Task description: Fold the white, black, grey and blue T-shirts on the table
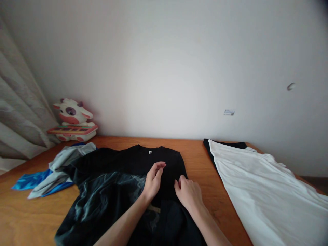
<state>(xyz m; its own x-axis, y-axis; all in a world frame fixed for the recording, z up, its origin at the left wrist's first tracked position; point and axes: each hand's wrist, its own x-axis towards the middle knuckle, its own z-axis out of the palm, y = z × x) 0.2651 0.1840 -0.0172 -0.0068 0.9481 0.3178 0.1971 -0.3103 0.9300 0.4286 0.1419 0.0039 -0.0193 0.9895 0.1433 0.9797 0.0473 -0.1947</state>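
Observation:
A black T-shirt (120, 160) with a grey printed pattern lies spread on the wooden table, its collar and small white neck label toward the wall. Over the middle of the shirt is my left hand (153, 181), its fingers loosely bent and the thumb apart, with nothing seen in it. My right hand (189, 192) is at the shirt's right edge, fingers curled down and closed on the cloth; its fingertips are partly hidden. Below the hands, the right side of the shirt lies folded over toward the middle.
White garments (256, 177) lie spread at the right, with black cloth beneath their far left edge. A grey and blue garment (61, 167) is crumpled at the left. Behind it stands a cow-shaped toy keyboard (73, 130). A wall (166, 75) borders the table's far edge; a curtain (20, 102) hangs left.

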